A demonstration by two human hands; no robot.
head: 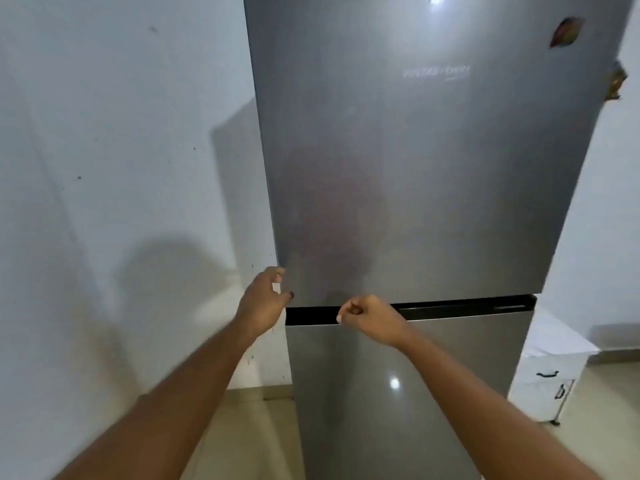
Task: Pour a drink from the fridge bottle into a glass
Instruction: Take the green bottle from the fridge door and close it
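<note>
A beige tiled floor (252,434) carries the grey fridge (415,168), which stands against the white wall (104,133). A white cabinet (550,375) stands just right of it, apparently touching.

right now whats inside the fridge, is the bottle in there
Cannot tell: both doors of the fridge are closed, so the inside is covered and no bottle shows. The left hand curls at the upper door's left edge; the right hand is a fist at the gap between doors.

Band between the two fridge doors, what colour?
Black band, clearest in the head view, between grey fridge doors.
</note>
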